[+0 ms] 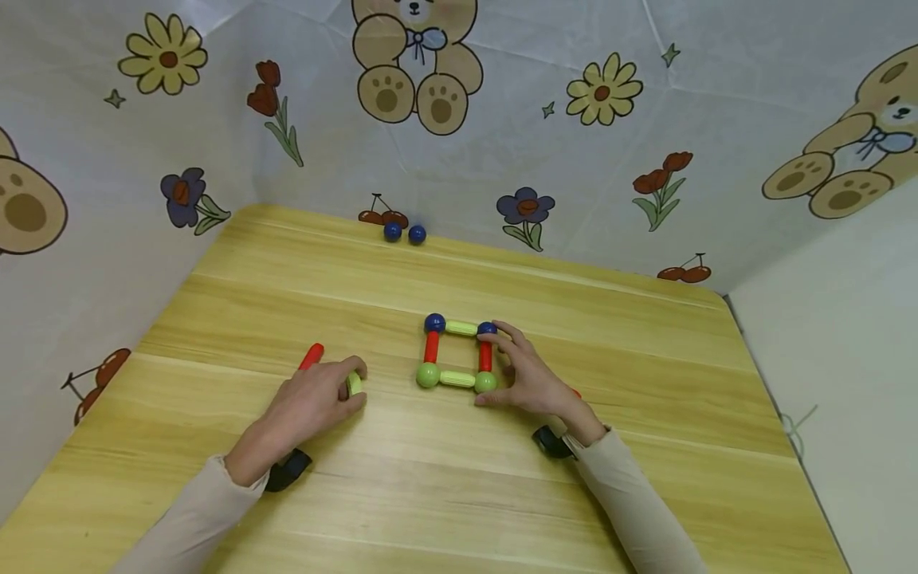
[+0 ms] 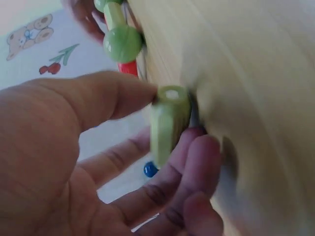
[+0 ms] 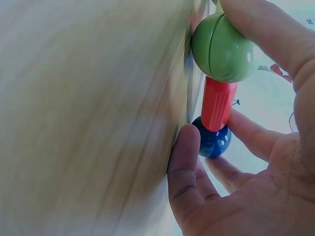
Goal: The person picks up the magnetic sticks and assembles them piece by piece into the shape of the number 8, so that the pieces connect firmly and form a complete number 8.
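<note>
On the table lies a square of magnetic rods and balls, with two blue balls [image 1: 434, 323] at its far corners and two green balls [image 1: 428, 375] at its near ones. Red rods [image 1: 431, 348] form its sides; light green rods [image 1: 457, 379] form the far and near edges. My right hand [image 1: 527, 375] holds the square's right side, thumb at the green ball [image 3: 224, 49], fingers by the blue ball [image 3: 214, 140]. Left of the square, my left hand [image 1: 311, 399] pinches a loose light green rod [image 2: 167, 120] between thumb and fingers, close above the table.
A red rod [image 1: 311, 356] pokes out beyond my left hand. Another red piece [image 1: 577, 393] shows partly behind my right wrist. Two loose blue balls [image 1: 405, 233] sit at the table's back edge, against a patterned cloth [image 1: 308, 191].
</note>
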{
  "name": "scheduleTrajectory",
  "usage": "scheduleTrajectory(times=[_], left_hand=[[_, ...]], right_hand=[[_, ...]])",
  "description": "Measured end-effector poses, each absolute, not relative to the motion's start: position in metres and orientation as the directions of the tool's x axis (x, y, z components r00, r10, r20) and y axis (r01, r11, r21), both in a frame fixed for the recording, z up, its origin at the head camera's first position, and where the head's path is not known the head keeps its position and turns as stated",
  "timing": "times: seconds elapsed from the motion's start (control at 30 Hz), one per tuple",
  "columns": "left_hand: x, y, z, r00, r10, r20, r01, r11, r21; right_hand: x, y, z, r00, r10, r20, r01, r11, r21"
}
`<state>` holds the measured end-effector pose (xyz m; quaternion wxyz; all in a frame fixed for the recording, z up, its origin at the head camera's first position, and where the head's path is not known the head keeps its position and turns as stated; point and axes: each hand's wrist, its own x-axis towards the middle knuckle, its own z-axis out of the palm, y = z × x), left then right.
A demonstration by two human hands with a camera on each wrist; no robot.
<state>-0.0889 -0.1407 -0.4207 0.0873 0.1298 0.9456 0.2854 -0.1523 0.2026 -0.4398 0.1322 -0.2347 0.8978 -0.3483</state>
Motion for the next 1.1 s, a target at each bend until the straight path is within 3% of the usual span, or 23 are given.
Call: scheduleTrajectory(times=[0.3, 0.7, 1.1], left_hand=[[-0.093, -0.124, -0.425, -0.932, 0.358, -0.058, 0.258, 0.768, 0.585], [-0.092, -0.091, -0.424, -0.881, 0.472, -0.04, 0.301, 0.623, 0.722], [-0.096, -0.072, -0.432, -0.865, 0.502, -0.021, 0.357, 0.644, 0.677]], right_hand=[[-0.157, 0.201, -0.439, -0.866, -0.493, -0.083, -0.307, 0.655, -0.69], [-0.169, 0.202, -0.438, -0.872, -0.477, -0.113, -0.278, 0.67, -0.689], [-0.169, 0.202, -0.439, -0.866, -0.489, -0.103, -0.291, 0.662, -0.691]])
